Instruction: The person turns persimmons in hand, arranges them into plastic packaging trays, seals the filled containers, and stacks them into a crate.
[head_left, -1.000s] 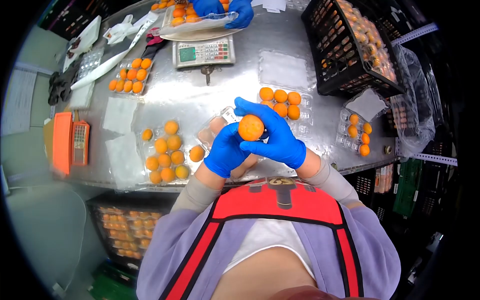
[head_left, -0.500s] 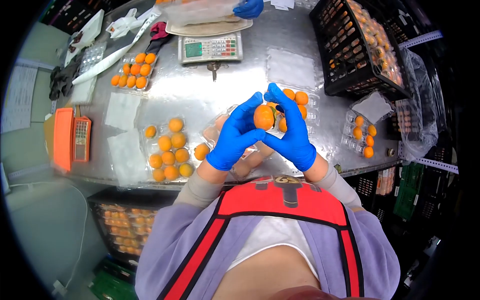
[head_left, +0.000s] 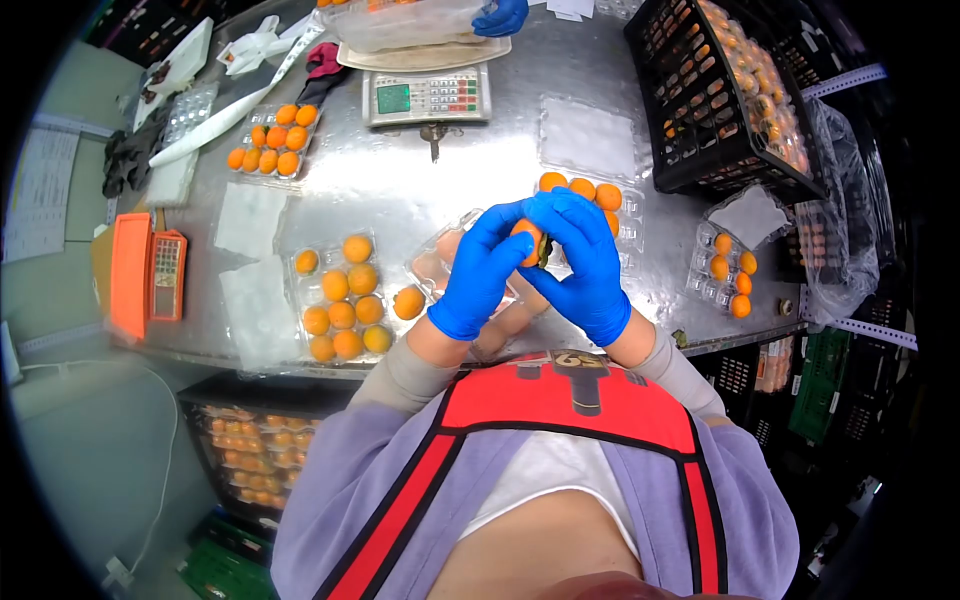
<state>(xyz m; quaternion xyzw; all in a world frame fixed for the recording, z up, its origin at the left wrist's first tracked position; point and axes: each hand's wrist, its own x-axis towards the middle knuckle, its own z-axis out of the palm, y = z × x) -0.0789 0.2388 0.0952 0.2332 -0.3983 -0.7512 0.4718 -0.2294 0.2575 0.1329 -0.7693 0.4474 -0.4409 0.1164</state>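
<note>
An orange persimmon (head_left: 529,240) with a green leafy top is held between my two blue-gloved hands. My left hand (head_left: 477,275) wraps its left side with the fingers curled. From the right, my right hand (head_left: 583,268) closes over the leafy top, its fingertips partly hidden. Beyond my hands lies a clear tray (head_left: 630,235) with several persimmons, partly covered by my right hand. Left of my hands is another clear tray (head_left: 330,262) with several persimmons, and a loose persimmon (head_left: 408,302) sits beside it.
A scale (head_left: 427,97) stands at the back, where another person's blue-gloved hand (head_left: 500,17) touches a covered pack. A black crate (head_left: 690,110) of packed fruit stands back right. Further trays of persimmons lie far left (head_left: 272,140) and right (head_left: 712,285). An orange-framed device (head_left: 167,277) sits left.
My hands have closed in around the persimmon, and it has turned so its green top faces right. My right fingers now cover it from above. The view has shifted slightly.
</note>
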